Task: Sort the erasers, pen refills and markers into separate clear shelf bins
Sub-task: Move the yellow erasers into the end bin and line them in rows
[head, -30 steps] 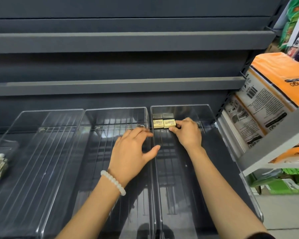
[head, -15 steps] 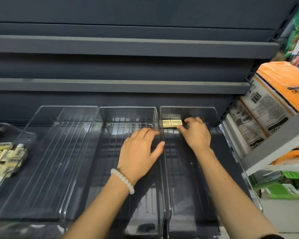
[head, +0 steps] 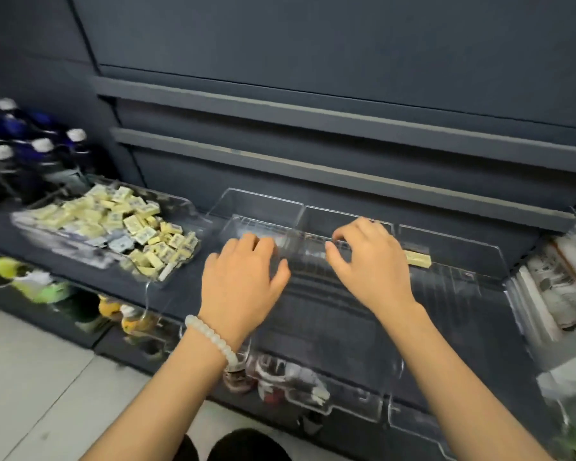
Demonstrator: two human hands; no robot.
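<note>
Head view, one frame, some motion blur.

Left hand (head: 243, 281): fingers loosely bent, resting on or just above a clear shelf bin (head: 263, 207); holds nothing; white bead bracelet (head: 212, 337) at the wrist.

Right hand (head: 369, 264): fingers curled downward over the neighbouring clear bin (head: 343, 217). Whether the fingertips pinch anything cannot be told; nothing shows in the grip.

Placed erasers (head: 417, 258): small yellow-sleeved blocks, just beyond and to the right of the right hand, lying in the rightmost clear bin (head: 499, 257) near its back wall.

Supply tray (head: 177, 197): clear, well to the left of the left hand, heaped with loose erasers (head: 123, 224) in yellow and pale sleeves; one white stick-like item at its front edge, kind uncertain. No pen refills or markers identifiable.

Handling, as judged: each eraser is light, firm and slightly rubbery, not fragile; the paper sleeve may slide a little. Best taken by a thumb-and-finger pinch across the short sides, or scooped several at a time from the heap. The bins are thin, rigid, slippery plastic and likely to shift on the shelf; steady them at a rim or side wall.

Surroundings: dark shelving (head: 313, 114) above; white-capped bottles (head: 40, 144) far left.
</note>
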